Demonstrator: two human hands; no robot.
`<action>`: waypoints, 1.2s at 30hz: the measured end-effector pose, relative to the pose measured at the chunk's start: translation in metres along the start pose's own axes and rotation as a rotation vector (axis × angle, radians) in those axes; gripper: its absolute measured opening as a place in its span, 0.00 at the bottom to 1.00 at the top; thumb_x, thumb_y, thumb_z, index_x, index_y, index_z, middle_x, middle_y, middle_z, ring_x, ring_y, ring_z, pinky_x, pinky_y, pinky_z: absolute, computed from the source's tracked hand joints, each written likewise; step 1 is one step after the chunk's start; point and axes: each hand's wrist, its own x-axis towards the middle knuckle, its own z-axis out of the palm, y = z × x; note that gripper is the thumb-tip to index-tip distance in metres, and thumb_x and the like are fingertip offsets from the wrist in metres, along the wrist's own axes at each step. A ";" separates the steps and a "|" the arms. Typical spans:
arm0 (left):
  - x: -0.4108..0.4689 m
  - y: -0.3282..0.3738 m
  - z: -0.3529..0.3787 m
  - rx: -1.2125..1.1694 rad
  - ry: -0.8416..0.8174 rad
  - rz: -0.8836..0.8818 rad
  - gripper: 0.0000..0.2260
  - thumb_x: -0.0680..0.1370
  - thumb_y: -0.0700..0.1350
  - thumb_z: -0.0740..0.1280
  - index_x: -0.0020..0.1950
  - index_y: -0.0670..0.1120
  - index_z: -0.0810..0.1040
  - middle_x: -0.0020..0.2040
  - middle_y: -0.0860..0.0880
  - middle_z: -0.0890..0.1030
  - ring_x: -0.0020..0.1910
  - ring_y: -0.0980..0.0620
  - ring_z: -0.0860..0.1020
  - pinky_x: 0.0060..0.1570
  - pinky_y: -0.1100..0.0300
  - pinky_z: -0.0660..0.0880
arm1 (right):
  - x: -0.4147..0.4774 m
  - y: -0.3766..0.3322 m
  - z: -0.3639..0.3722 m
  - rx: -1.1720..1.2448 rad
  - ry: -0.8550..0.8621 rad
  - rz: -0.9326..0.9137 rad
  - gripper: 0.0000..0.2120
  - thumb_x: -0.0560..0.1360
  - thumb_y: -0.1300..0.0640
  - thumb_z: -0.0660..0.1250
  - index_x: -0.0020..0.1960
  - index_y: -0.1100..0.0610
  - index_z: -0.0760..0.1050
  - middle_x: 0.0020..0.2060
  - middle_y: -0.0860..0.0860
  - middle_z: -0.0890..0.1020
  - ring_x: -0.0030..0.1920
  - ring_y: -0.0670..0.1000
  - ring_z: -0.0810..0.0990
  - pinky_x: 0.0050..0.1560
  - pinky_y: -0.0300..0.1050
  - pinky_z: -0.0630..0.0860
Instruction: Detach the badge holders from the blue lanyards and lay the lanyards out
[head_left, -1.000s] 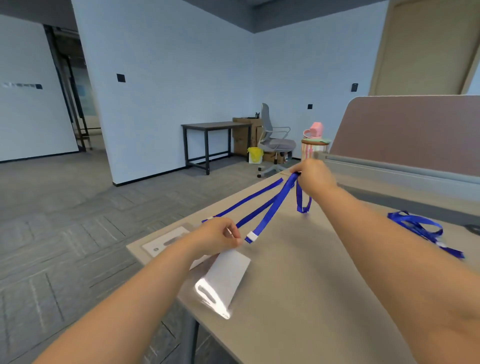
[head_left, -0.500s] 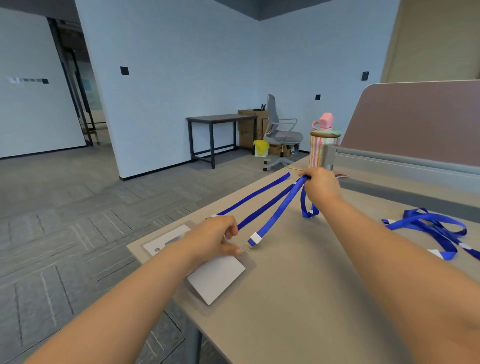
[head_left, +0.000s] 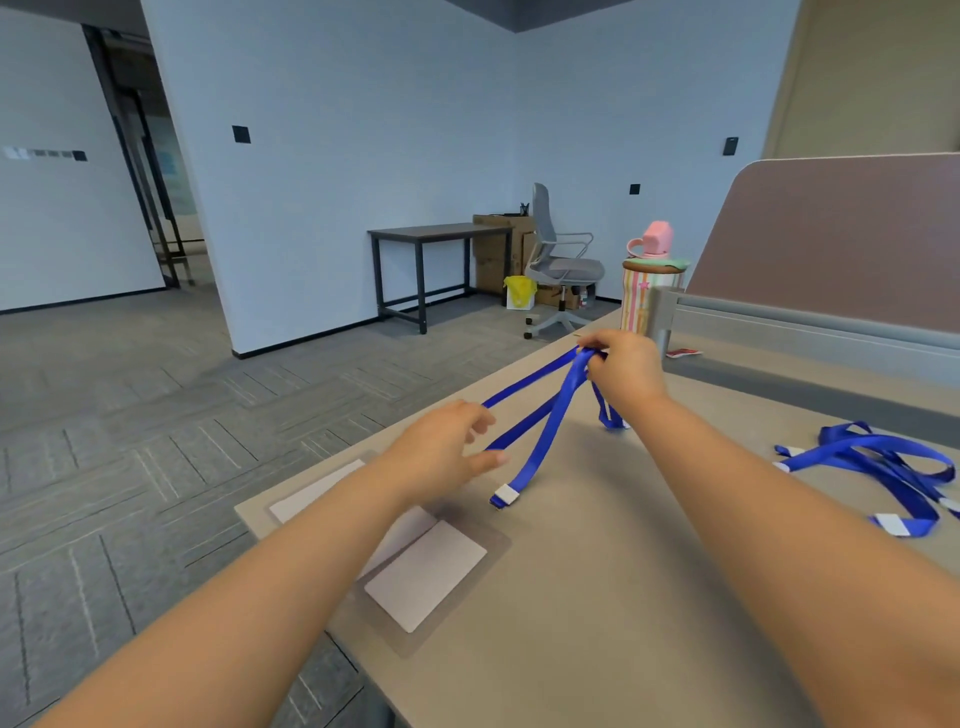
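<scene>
My right hand (head_left: 621, 371) pinches the far end of a blue lanyard (head_left: 545, 423) above the beige desk (head_left: 597, 597). Its straps hang down toward me, and a white-tipped end (head_left: 505, 494) rests on the desk. My left hand (head_left: 447, 449) hovers with fingers apart beside the straps, holding nothing. A clear badge holder with a white card (head_left: 426, 574) lies flat on the desk below my left wrist. Another badge holder (head_left: 311, 493) lies at the desk's left corner. A second pile of blue lanyards (head_left: 883, 467) sits tangled at the right.
A striped bottle with a pink lid (head_left: 649, 286) stands at the desk's far edge beside a brown partition panel (head_left: 841, 244). The desk's left edge drops to grey carpet. A dark table (head_left: 426, 265) and an office chair (head_left: 558, 270) stand by the far wall.
My left hand let go of the badge holder, which now lies flat on the desk, and lifted toward the lanyard straps. My right hand keeps hold of the lanyard's far end.
</scene>
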 end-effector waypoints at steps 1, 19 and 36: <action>0.011 0.010 0.000 -0.074 -0.015 -0.010 0.22 0.76 0.51 0.65 0.69 0.48 0.66 0.65 0.52 0.72 0.60 0.55 0.72 0.58 0.61 0.69 | 0.001 0.000 0.000 0.032 -0.003 -0.008 0.15 0.76 0.66 0.61 0.60 0.58 0.77 0.55 0.56 0.81 0.55 0.55 0.78 0.56 0.47 0.75; 0.099 0.050 0.071 -0.706 -0.023 -0.138 0.17 0.81 0.51 0.53 0.40 0.48 0.75 0.30 0.51 0.70 0.28 0.56 0.67 0.31 0.64 0.64 | 0.032 0.061 0.004 1.029 -0.114 0.507 0.19 0.77 0.73 0.54 0.63 0.59 0.69 0.58 0.55 0.76 0.55 0.54 0.78 0.59 0.51 0.76; 0.099 0.034 0.084 -0.771 -0.091 -0.194 0.14 0.81 0.47 0.55 0.48 0.48 0.80 0.30 0.51 0.76 0.23 0.57 0.67 0.28 0.64 0.66 | 0.072 0.066 0.023 0.923 -0.120 0.659 0.17 0.75 0.72 0.61 0.63 0.63 0.70 0.56 0.60 0.78 0.55 0.55 0.80 0.55 0.47 0.78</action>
